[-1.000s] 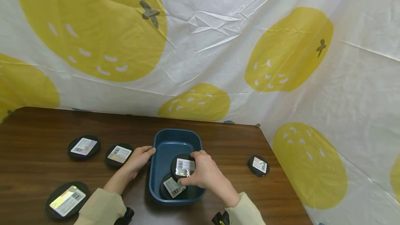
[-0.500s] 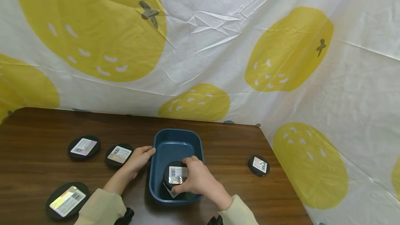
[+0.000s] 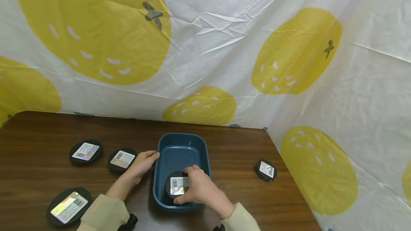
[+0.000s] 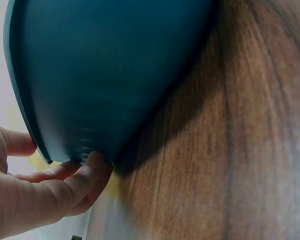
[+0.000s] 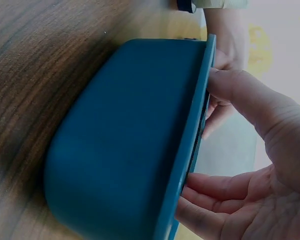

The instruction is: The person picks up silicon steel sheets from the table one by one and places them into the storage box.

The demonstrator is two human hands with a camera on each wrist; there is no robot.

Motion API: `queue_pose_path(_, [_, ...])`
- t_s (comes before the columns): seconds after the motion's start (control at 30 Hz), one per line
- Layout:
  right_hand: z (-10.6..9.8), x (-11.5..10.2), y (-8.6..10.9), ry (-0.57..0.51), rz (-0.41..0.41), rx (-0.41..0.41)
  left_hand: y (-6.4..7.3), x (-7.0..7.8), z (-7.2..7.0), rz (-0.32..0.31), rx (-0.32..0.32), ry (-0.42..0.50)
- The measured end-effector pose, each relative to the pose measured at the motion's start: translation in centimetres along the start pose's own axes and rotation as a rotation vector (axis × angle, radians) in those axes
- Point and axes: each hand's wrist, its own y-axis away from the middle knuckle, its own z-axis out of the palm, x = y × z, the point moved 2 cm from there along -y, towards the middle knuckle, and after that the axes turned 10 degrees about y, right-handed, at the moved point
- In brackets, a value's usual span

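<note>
A blue rectangular bin (image 3: 179, 155) stands on the table. My left hand (image 3: 143, 165) holds its left rim; in the left wrist view that hand (image 4: 45, 195) has the thumb at the rim and fingers against the outer wall. Inside the bin's near end, my right hand (image 3: 201, 189) grips a flat round black disc (image 3: 177, 184) with a white barcode label, thumb at the near edge and fingers at the far edge. Whatever lies under this disc is hidden. In the right wrist view the bin's wall (image 5: 125, 135) hides the disc from the right hand (image 5: 270, 165).
Left of the bin lie three labelled black discs: a far one (image 3: 86, 152), one beside the left forearm (image 3: 122, 160), and a near one (image 3: 69, 207). A smaller labelled disc (image 3: 265, 170) sits to the right. A lemon-print cloth (image 3: 224, 63) hangs behind the brown table (image 3: 237, 152).
My right hand has moved the gripped disc left and toward the bin's near end, over another labelled disc that it now covers. The left hand has stayed at the rim.
</note>
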Motion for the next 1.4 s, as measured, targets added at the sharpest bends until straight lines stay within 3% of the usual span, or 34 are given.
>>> queue_pose_path(1.4, [1.4,0.4,-0.2,0.01,-0.024,-0.016,0.0,0.0,0.1,0.013,0.002,-0.001])
